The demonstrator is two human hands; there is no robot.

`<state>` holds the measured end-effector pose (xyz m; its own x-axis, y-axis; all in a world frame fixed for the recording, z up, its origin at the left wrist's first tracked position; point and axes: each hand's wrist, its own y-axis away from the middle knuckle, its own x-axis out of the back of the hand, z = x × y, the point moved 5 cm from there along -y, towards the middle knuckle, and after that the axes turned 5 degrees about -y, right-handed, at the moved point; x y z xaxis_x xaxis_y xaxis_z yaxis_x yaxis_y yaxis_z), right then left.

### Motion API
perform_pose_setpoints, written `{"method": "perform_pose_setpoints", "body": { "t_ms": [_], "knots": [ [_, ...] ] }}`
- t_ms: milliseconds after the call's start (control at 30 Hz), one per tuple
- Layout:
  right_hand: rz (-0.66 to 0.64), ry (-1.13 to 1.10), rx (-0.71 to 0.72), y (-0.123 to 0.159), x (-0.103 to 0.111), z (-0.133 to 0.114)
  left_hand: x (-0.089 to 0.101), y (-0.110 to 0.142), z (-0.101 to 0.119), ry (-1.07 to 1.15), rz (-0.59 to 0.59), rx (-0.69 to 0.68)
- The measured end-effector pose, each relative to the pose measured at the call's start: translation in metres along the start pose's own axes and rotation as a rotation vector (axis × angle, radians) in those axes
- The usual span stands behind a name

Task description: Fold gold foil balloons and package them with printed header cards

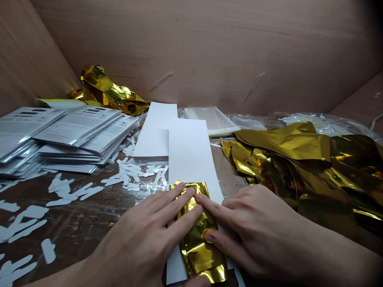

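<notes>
The left hand (pixel 140 235) and right hand (pixel 254 231) lie flat over a gold foil pouch (pixel 194 243), their fingers (pixel 182 203) extended and pressing down from both sides rather than pinching. The pouch sits at six o'clock on the near end of a long white paper strip (pixel 191 159). Foil this thin could crease or tear under uneven pressure (a sharp fold would show badly on that mirror finish), and sideways force could make the strip slide across the glossy, plastic-covered tabletop (pixel 74 227). At two o'clock, a heap of gold foil pouches (pixel 296 171) lies close to the right hand, so a careless movement could drag it inward. White die-cut scraps (pixel 60 191) at nine o'clock could get caught underneath.
</notes>
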<state>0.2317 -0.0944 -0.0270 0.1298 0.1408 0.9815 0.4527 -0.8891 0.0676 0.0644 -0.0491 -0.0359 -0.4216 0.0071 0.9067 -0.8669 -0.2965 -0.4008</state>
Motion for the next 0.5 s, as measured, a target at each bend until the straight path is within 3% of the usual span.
{"method": "perform_pose_setpoints", "body": {
  "t_ms": [100, 333, 500],
  "knots": [
    [0.008, 0.016, 0.006, -0.0003, 0.0001, 0.0004, -0.0032, 0.0011, -0.0006, 0.016, -0.045, -0.063],
    [0.038, 0.017, -0.015, -0.005, 0.0039, 0.0047, -0.0017, 0.0025, 0.0017, 0.026, -0.006, -0.006],
    [0.022, -0.014, -0.001, -0.0052, 0.005, 0.0043, 0.003, 0.0008, 0.0037, 0.038, -0.011, -0.043]
  ]
}}
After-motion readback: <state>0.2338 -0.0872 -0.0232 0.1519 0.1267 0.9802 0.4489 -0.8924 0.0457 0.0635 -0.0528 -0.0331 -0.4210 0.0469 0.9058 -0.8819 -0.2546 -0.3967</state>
